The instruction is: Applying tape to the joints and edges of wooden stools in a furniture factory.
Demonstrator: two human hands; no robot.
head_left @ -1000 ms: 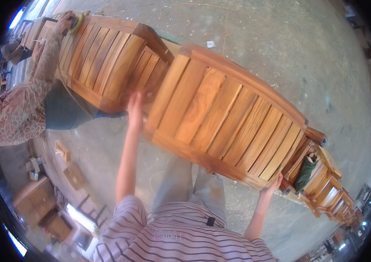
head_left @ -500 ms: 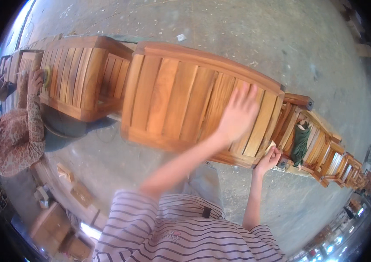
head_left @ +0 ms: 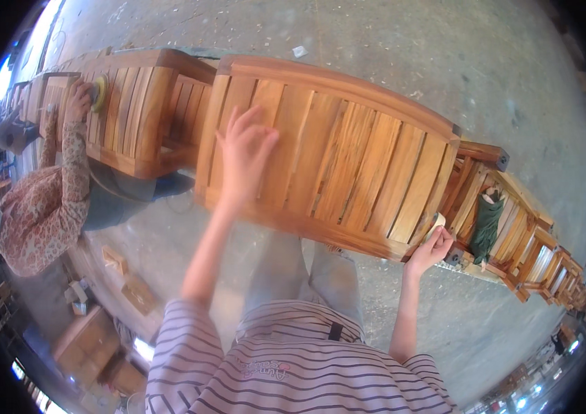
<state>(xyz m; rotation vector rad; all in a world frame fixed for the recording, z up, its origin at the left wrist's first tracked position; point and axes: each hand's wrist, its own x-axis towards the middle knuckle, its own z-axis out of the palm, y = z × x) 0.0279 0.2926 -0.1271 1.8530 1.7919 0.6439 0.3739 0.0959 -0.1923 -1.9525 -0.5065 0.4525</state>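
A slatted wooden furniture panel [head_left: 296, 148], brown with a frame around its slats, lies flat in front of me. Over its left slats is my left hand [head_left: 243, 155], empty, its fingers apart and slightly blurred; whether it touches the wood I cannot tell. At the panel's near right corner my right hand [head_left: 429, 254] pinches a small pale flat piece [head_left: 438, 222] between thumb and fingers. That piece stands up beside the frame's edge, and its material is too small to make out.
On the left a co-worker [head_left: 44, 214] holds a round yellow-rimmed pad [head_left: 100, 94] on another slatted wooden piece [head_left: 127, 103]. A dark green cloth [head_left: 486, 229] lies on wooden furniture to the right, where more such pieces line up. Cardboard boxes [head_left: 82, 341] stand lower left.
My left hand has swept from the panel's right slats over to its left ones. My right hand stays at the near corner, still pinching the pale piece. The co-worker's pad has shifted right.
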